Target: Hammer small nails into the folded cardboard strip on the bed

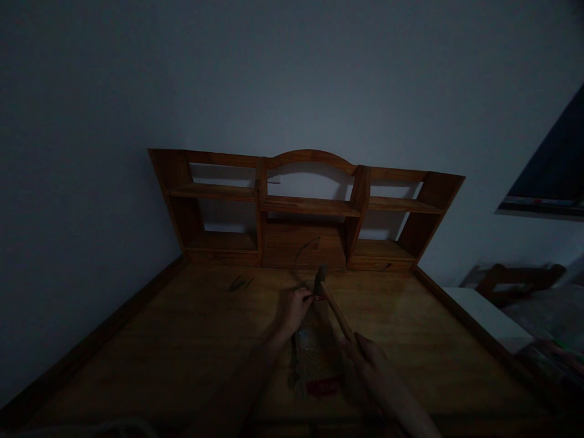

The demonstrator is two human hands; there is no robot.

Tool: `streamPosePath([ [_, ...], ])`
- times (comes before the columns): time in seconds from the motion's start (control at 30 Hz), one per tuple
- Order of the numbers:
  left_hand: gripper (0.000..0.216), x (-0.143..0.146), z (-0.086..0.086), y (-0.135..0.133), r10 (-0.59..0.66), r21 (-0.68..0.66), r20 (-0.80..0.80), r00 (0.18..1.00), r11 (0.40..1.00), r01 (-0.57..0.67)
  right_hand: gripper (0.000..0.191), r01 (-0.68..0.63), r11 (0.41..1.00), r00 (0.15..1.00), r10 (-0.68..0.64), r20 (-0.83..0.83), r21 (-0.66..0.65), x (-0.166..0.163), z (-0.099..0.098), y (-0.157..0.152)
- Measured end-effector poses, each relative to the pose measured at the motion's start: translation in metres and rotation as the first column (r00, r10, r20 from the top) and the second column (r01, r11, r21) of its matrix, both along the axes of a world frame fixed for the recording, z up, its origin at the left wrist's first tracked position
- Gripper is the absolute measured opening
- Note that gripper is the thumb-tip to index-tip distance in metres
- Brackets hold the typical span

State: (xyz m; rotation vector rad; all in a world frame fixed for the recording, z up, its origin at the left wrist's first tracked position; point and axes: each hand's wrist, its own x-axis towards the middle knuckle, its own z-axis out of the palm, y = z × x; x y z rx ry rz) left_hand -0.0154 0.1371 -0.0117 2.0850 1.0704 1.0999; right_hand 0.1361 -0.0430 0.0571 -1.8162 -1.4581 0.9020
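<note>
A hammer (338, 313) with a wooden handle is in my right hand (370, 359), whose fingers wrap round the lower handle. Its dark head is up by the fingertips of my left hand (296, 309). Those left fingertips are pinched together, and what they hold is too dark and small to make out. Beneath both hands lies a flat, speckled, package-like piece (314, 356) with a red patch near its front end; its exact kind is unclear in the dim light.
Several thin dark pieces (239, 283) lie on the wooden desk (191, 340), left of my hands. A wooden shelf unit (310, 207) stands along the back. To the right are a white surface (483, 316) and a wooden chair back (520, 277).
</note>
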Motion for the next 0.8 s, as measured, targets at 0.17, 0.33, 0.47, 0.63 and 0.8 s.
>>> streamPosePath([
  [0.17,0.024,-0.001,-0.008,0.002,0.010,-0.024,-0.007,1.000,1.000,-0.010,0.066,-0.018,0.999,0.999,0.021,0.049,-0.051,0.004,-0.015,0.002],
  [0.33,0.021,0.001,-0.012,0.005,-0.008,-0.011,0.020,1.000,1.000,0.008,0.071,0.087,0.995,0.996,-0.086,0.006,-0.050,0.006,-0.016,-0.003],
  [0.47,0.020,0.005,-0.020,0.009,-0.005,-0.074,0.117,0.993,0.997,0.014,0.071,0.168,0.986,0.985,-0.169,-0.024,-0.008,0.011,-0.007,-0.007],
  [0.63,0.018,0.007,-0.032,0.017,0.002,-0.077,0.180,0.984,0.997,0.012,0.065,0.169,0.985,0.985,-0.168,-0.036,0.024,0.017,0.007,-0.011],
  [0.8,0.014,0.006,-0.031,0.018,0.010,-0.092,0.191,0.982,0.996,0.008,0.060,0.211,0.977,0.977,-0.211,-0.005,0.010,0.017,0.022,-0.016],
])
